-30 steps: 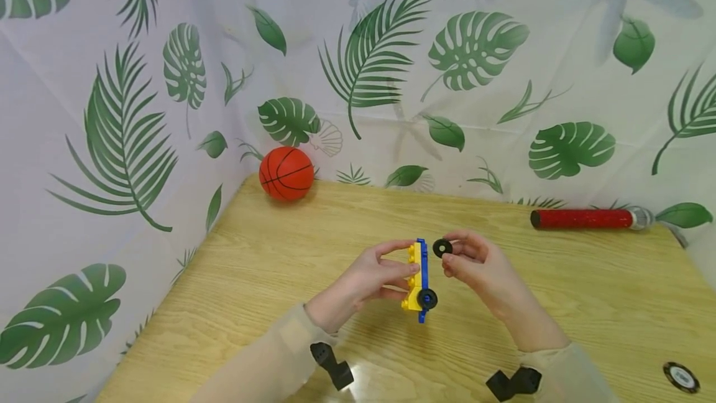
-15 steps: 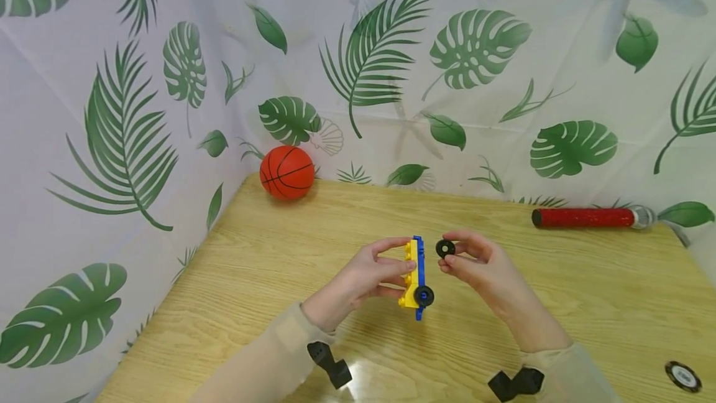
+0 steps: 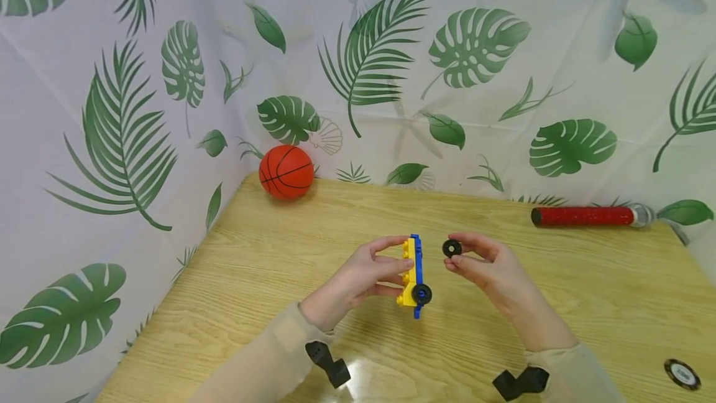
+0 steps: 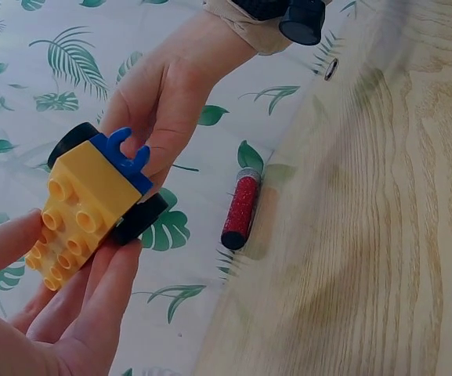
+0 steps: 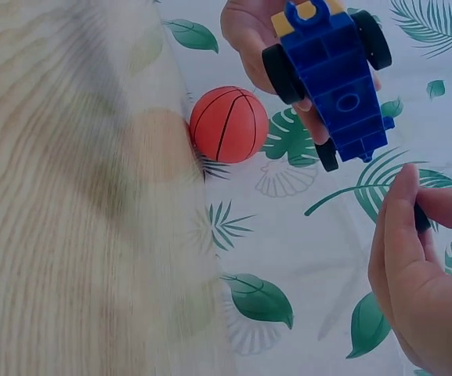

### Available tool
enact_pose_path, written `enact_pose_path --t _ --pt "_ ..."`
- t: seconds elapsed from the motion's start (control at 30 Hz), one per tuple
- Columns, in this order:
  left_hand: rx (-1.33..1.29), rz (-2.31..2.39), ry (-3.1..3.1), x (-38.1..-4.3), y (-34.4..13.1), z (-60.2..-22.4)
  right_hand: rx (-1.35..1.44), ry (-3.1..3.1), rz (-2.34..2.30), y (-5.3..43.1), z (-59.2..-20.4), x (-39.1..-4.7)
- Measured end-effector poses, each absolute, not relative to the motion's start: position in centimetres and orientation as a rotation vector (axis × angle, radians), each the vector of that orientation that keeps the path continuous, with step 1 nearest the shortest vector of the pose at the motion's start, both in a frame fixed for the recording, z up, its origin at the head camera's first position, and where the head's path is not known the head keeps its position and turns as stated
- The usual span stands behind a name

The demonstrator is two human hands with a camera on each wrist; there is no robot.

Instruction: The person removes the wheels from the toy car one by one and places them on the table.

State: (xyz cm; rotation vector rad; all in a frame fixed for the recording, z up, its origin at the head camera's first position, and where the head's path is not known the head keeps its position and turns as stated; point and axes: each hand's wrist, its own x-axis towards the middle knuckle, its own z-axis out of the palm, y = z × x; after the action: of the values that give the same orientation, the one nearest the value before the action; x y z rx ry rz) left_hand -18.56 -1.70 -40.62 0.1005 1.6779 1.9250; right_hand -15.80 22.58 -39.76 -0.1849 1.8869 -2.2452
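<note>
My left hand [image 3: 371,269] grips a toy car [image 3: 411,269], a yellow block with round studs on a blue chassis, tipped on its side above the table. In the right wrist view its blue underside [image 5: 339,94] shows three black wheels and a bare axle peg at one corner. A blue hook sticks out from one end [image 4: 128,153] in the left wrist view. My right hand [image 3: 486,263] pinches a loose black wheel [image 3: 445,247] between thumb and fingers, a short gap to the right of the car. In the right wrist view the fingers hide most of that wheel [image 5: 421,218].
On the wooden table [image 3: 268,247], an orange toy basketball [image 3: 286,172] stands at the back left corner. A red toy microphone [image 3: 584,216] lies at the back right. A black-and-white round chip [image 3: 682,374] lies at front right. Leaf-printed cloth [image 3: 380,160] hangs behind and at left.
My right hand has drawn the loose wheel slightly to the right, away from the car. My left hand has shifted a little left with the car, so the gap has widened.
</note>
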Motion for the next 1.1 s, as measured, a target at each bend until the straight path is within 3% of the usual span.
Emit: enact_pose_path --t 1.1 --pt "0.084 1.938 1.683 -18.6 -2.5 -40.3 0.027 1.731 -2.243 25.2 -44.3 -18.2"
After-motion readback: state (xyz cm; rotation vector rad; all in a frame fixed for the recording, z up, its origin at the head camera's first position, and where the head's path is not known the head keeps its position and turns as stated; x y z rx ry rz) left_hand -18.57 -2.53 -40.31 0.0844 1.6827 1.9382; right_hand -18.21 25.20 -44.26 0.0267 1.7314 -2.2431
